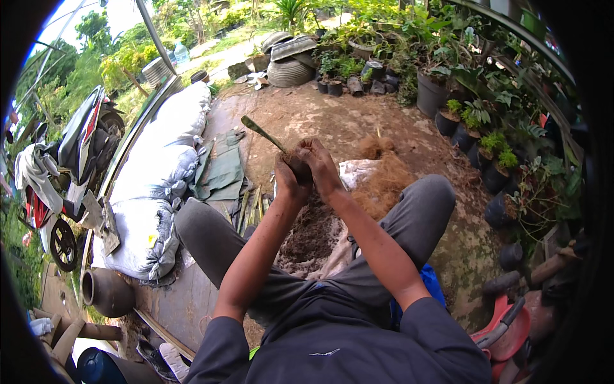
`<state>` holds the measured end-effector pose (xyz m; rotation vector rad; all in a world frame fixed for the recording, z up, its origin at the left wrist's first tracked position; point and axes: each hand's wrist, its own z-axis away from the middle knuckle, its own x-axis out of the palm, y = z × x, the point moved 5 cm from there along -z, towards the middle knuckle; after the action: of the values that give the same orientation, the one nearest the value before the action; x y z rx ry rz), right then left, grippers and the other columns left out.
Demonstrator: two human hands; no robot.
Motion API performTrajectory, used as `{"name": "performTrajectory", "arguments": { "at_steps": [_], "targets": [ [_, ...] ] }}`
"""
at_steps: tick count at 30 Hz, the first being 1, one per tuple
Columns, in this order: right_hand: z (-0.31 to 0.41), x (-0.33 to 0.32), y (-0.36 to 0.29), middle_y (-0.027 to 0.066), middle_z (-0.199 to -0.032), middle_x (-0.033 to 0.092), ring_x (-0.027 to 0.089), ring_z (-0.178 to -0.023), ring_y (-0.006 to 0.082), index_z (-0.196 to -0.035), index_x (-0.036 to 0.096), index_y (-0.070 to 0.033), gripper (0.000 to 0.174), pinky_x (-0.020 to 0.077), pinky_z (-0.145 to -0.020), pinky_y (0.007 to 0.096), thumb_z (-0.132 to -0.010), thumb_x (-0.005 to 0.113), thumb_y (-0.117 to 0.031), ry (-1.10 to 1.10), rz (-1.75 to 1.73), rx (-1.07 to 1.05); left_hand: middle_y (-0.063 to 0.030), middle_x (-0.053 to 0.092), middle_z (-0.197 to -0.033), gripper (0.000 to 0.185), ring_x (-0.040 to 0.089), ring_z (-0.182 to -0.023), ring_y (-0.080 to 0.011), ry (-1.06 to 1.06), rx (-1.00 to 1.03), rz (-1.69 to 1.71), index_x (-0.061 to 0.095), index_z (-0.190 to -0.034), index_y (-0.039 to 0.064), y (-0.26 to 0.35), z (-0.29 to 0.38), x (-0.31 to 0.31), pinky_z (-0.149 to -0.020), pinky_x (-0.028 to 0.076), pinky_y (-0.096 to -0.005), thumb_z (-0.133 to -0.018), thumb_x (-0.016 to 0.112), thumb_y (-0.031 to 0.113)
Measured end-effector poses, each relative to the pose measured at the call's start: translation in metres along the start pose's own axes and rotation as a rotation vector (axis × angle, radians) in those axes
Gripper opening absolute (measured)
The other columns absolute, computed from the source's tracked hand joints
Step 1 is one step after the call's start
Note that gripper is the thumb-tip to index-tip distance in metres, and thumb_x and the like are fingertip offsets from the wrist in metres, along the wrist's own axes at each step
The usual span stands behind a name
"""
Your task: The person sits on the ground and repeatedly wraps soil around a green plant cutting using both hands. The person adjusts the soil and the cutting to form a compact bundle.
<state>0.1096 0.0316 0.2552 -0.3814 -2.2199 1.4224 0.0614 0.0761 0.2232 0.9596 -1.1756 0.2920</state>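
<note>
Both hands meet in front of me above a heap of dark soil (pixel 307 235). My left hand (pixel 290 177) is closed around a small dark pot or clump of soil (pixel 300 169). A flat green leaf cutting (pixel 261 131) sticks out of its top, leaning up and to the left. The fingers of my right hand (pixel 316 158) press at the top of the clump, near the leaf's base; whether they pinch anything is hidden. Brown coconut fibre (pixel 386 180) lies right of the soil, beside a white sack (pixel 357 172).
Stuffed white sacks (pixel 163 163) line the left side, by a green cloth (pixel 223 168) and cut leaf pieces (pixel 247 209). Potted plants (pixel 494 149) curve along the right. A clay pot (pixel 108 293) lies tipped at lower left. A red basin (pixel 511 331) stands at lower right.
</note>
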Motion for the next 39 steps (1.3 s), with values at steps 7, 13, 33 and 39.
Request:
{"name": "performTrajectory", "arguments": {
  "at_steps": [7,13,33,39],
  "targets": [
    [0.001,-0.008,0.006,0.0023,-0.077,0.059,0.052,-0.071,0.0085,-0.088,0.064,-0.002,0.022,0.0431,-0.065,0.0233,-0.085,0.053,-0.021,0.229,-0.166,0.024,-0.0026,0.054,-0.093,0.04,0.051,-0.087,-0.0181,-0.007,0.146,-0.413,0.051,-0.107,0.009,0.001,0.001,-0.002,-0.077,0.043,-0.0333,-0.091,0.035,0.043],
    [0.008,-0.017,0.0,-0.0004,-0.075,0.058,0.051,-0.066,0.0075,-0.084,0.062,-0.001,0.023,0.0425,-0.061,0.0225,-0.086,0.051,-0.021,0.204,-0.232,-0.042,-0.0045,0.051,-0.091,0.036,0.048,-0.085,-0.0144,-0.177,0.408,-0.999,0.052,-0.105,0.007,0.007,0.016,0.013,-0.077,0.041,-0.0299,-0.091,0.038,0.037],
    [0.011,-0.008,-0.025,0.0066,-0.083,0.061,0.059,-0.076,0.0155,-0.092,0.059,0.0,0.034,0.0476,-0.071,0.0278,-0.093,0.045,-0.03,0.091,-0.581,0.309,-0.0046,0.056,-0.087,0.031,0.052,-0.08,-0.0126,-0.327,0.371,-0.556,0.056,-0.096,0.0,0.008,0.021,0.03,-0.074,0.041,-0.0267,-0.088,0.043,0.026],
    [0.008,-0.012,-0.029,0.0063,-0.088,0.061,0.059,-0.078,0.0151,-0.102,0.057,-0.001,0.042,0.048,-0.074,0.0269,-0.091,0.045,-0.04,-0.021,-0.425,0.282,-0.0074,0.057,-0.096,0.042,0.053,-0.088,-0.015,-0.38,0.332,-0.807,0.052,-0.106,0.0,0.014,0.023,0.034,-0.077,0.042,-0.0268,-0.089,0.044,0.037]
  ]
}}
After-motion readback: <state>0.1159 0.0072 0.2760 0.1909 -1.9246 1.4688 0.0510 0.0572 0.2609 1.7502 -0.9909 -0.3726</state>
